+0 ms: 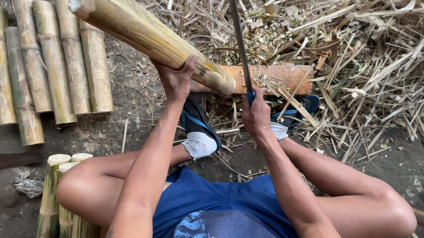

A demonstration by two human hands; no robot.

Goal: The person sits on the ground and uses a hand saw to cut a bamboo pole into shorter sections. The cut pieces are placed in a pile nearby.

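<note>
— How are your hands set?

— My left hand (177, 81) reaches forward, its grip grasping the bamboo tube (143, 28) from beneath; the tube tilts, its lower end resting on the wooden block (276, 76). My right hand (256, 115) is clenched on the blade's (238, 35) handle, blade raised upright just beside the tube.

— Any room around?

— Cut bamboo lengths (45, 60) lie well apart on the ground to my left; a heap of splinters (368, 50) crowds the block's far and right sides.
</note>
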